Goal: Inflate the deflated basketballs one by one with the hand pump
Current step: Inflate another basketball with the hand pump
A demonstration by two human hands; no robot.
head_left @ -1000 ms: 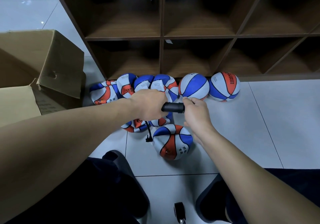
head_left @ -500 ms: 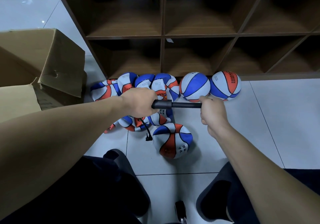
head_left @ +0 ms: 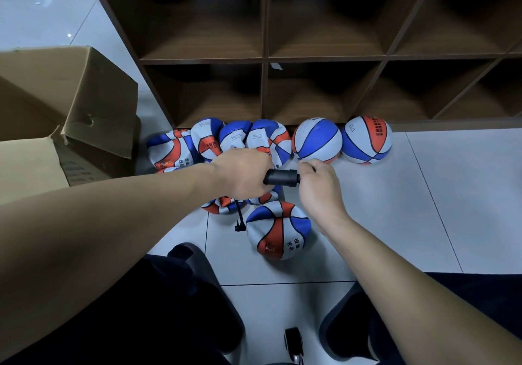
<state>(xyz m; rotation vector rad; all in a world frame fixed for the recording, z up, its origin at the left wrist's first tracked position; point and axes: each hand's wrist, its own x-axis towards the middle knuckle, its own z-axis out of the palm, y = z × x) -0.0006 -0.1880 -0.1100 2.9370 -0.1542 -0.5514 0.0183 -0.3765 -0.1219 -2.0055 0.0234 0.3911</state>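
The left hand [head_left: 243, 174] is curled around the black cylindrical hand pump [head_left: 281, 177], which lies level above the floor. The right hand [head_left: 320, 185] is closed on the pump's other end, pressed against the barrel; the handle itself is hidden in the fist. A thin black hose [head_left: 240, 217] hangs from the pump down to the half-soft blue, white and orange basketball [head_left: 278, 230] on the pale floor tiles [head_left: 423, 209]. Behind it, flat deflated balls [head_left: 214, 144] lie beside two round inflated balls [head_left: 316, 141] under the dark wooden shelf [head_left: 265, 59]. A brown cardboard box [head_left: 70, 110] stands to the left.
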